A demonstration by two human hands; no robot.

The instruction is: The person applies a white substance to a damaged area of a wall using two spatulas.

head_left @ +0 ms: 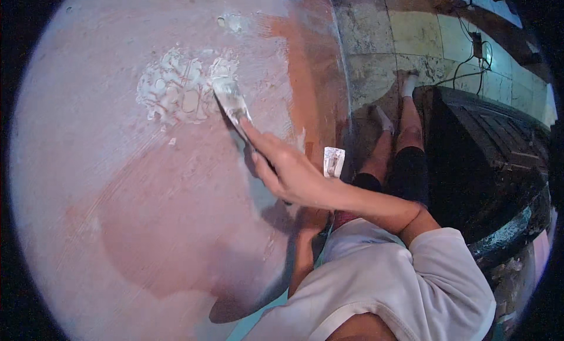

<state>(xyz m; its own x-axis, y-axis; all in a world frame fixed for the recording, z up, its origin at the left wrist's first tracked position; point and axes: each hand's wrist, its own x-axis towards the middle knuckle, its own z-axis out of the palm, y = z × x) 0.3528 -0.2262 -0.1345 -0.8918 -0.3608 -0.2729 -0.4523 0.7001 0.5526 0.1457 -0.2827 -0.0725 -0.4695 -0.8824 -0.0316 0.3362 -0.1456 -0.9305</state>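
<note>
Nearest the camera, wore a white shirt (399, 282), well below and to the right of the white patch (176, 85) on the wall (70, 164). Saw pinkish paint with bluish tints left of the patch, and a broad, rounded shadow (170, 235) below it. At the patch itself, saw thick, uneven filler broken by smooth beige spots, with a small white fleck (171, 142) just below and a lesser white smear (234, 23) above and to the right. Clamped the right hand (282, 170) on a scraper (232, 100), index finger stretched toward the blade. Held that whitened blade at the patch's right edge, seemingly against the wall. Right of the patch, saw an orange-brown band (311, 76) along the wall. Had the left hand (314, 222) below and to the right of the patch, partly hidden behind the right forearm (370, 203); could not tell its grip, nor any touch between the two hands. Saw a second white-smeared blade (333, 160) poking out beyond that forearm, lower right of the patch. Farther right of the patch, stood in dark shorts (408, 173) on a tiled floor (370, 41), beside a bulky black object (487, 135).
</note>
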